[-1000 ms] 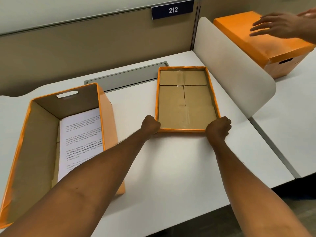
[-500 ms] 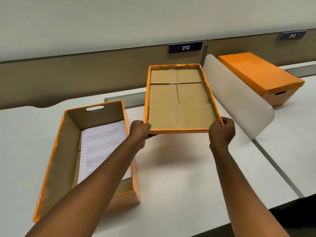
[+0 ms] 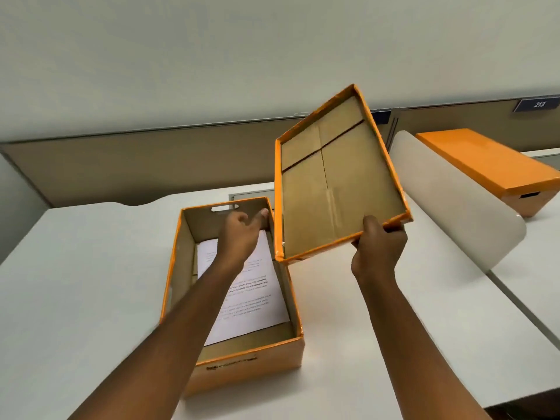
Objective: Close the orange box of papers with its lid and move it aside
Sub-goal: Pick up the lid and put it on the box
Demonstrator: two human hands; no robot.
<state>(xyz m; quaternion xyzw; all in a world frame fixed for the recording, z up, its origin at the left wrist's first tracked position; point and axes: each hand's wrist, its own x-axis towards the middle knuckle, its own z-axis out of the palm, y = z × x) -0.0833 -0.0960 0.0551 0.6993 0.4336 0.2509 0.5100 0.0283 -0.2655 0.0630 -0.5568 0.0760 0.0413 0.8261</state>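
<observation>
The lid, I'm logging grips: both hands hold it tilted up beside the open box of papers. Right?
Not quite. In the head view only the right hand holds the lid; the left hand is free, over the open box of papers.

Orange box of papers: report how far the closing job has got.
Done: nothing is closed; the open orange cardboard box shows white printed papers. In hand: the right hand holds the orange cardboard lid tilted, underside up; the left hand hovers open above the box. Left: flip, fit, move aside.
</observation>
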